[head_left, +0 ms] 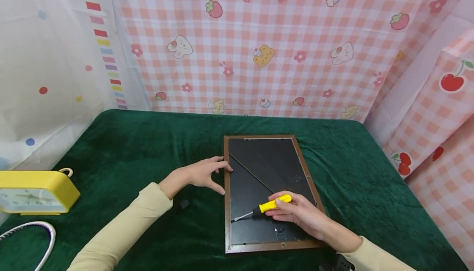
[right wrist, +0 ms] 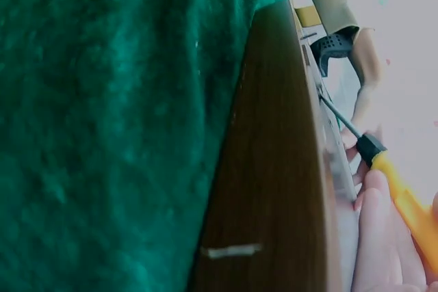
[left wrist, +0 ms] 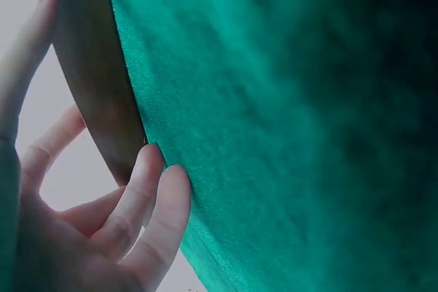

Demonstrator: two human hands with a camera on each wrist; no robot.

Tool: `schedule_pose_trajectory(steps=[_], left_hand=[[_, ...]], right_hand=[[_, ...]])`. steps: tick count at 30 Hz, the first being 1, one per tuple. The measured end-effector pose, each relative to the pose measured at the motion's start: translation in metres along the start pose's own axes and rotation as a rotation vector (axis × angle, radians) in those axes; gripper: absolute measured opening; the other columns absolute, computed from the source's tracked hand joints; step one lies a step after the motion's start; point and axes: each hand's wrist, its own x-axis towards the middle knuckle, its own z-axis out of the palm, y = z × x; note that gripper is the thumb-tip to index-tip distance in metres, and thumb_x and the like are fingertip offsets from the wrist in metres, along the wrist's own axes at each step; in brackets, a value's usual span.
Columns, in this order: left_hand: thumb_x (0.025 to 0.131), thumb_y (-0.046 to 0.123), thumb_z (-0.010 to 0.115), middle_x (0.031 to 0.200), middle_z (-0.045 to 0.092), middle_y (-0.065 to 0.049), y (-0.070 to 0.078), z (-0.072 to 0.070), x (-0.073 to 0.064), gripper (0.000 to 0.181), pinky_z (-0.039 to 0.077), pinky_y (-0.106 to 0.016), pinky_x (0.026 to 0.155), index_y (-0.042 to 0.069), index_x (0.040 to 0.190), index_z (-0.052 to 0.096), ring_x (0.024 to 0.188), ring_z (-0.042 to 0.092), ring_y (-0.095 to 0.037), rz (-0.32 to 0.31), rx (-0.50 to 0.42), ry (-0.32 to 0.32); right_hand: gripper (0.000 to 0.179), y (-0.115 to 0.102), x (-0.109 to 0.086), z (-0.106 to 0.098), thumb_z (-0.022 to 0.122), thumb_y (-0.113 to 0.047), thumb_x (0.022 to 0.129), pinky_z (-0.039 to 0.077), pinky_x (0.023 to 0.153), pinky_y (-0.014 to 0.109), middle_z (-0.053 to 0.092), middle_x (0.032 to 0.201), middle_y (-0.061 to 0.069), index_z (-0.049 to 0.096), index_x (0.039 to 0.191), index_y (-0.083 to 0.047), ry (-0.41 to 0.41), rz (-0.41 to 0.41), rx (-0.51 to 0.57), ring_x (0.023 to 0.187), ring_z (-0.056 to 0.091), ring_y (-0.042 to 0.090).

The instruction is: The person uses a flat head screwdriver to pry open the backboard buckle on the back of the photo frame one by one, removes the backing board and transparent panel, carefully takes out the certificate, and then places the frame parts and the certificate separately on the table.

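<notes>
A picture frame (head_left: 226,209) with a brown border lies with its black backing board (head_left: 255,192) facing up. My right hand (head_left: 303,215) holds a yellow and black screwdriver (head_left: 275,203) above the board, the blade angled to the left. The flat tip is right at the inner left edge of the border. My left hand (head_left: 205,173) reaches to the left side of the frame with spread fingers, its fingertips at the border. In the left wrist view the fingers (left wrist: 147,179) lie along the brown side (left wrist: 96,66). A thin cord (head_left: 252,173) crosses the board diagonally.
Dark green cloth (head_left: 155,139) covers the table. At the left stands a yellow clock (head_left: 40,190), with a white looped cable-like thing (head_left: 52,236) in front of it. A small dark object (head_left: 184,203) lies below the left forearm. Pink checked curtains (head_left: 237,28) hang behind.
</notes>
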Motion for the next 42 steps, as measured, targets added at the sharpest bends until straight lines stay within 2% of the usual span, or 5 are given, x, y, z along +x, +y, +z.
schedule_pose_trajectory(steps=[11,23,28,33,42], left_hand=[[0.067,0.053,0.067,0.137,0.025,-0.016,-0.002,0.000,0.002,0.060,0.032,-0.042,0.091,0.025,0.116,0.048,0.101,0.048,-0.019,0.030,0.057,0.018],[0.068,0.052,0.068,0.136,0.027,-0.018,-0.002,-0.002,0.001,0.059,0.028,-0.046,0.093,0.022,0.116,0.050,0.104,0.048,-0.022,0.048,0.058,0.025],[0.068,0.051,0.068,0.136,0.027,-0.019,0.000,-0.001,0.000,0.060,0.028,-0.047,0.093,0.020,0.116,0.050,0.104,0.048,-0.023,0.050,0.045,0.022],[0.067,0.053,0.068,0.137,0.026,-0.017,-0.001,0.002,0.001,0.059,0.029,-0.046,0.093,0.024,0.116,0.049,0.102,0.048,-0.020,0.035,0.054,0.017],[0.066,0.054,0.067,0.136,0.028,-0.016,-0.002,0.001,0.004,0.059,0.028,-0.047,0.093,0.025,0.115,0.050,0.102,0.049,-0.020,0.040,0.065,0.032]], right_hand=[[0.046,0.006,-0.001,0.011,0.052,-0.017,0.090,0.041,0.084,0.037,0.049,0.113,0.019,0.036,0.122,0.012,0.042,-0.028,0.044,0.101,0.054,0.029],[0.051,0.008,0.001,0.023,0.054,-0.024,0.089,0.043,0.082,0.037,0.051,0.111,0.020,0.038,0.121,0.011,0.105,-0.046,-0.034,0.099,0.055,0.029],[0.049,0.007,-0.001,0.024,0.053,-0.024,0.089,0.043,0.082,0.036,0.052,0.111,0.020,0.039,0.122,0.010,0.096,-0.059,-0.058,0.098,0.055,0.028],[0.046,0.006,-0.003,0.024,0.051,-0.020,0.091,0.043,0.082,0.038,0.051,0.113,0.020,0.039,0.124,0.010,0.062,-0.101,-0.118,0.098,0.055,0.029],[0.041,0.004,-0.004,0.026,0.049,-0.017,0.092,0.044,0.080,0.039,0.053,0.110,0.021,0.041,0.119,0.013,0.029,-0.162,-0.177,0.097,0.056,0.030]])
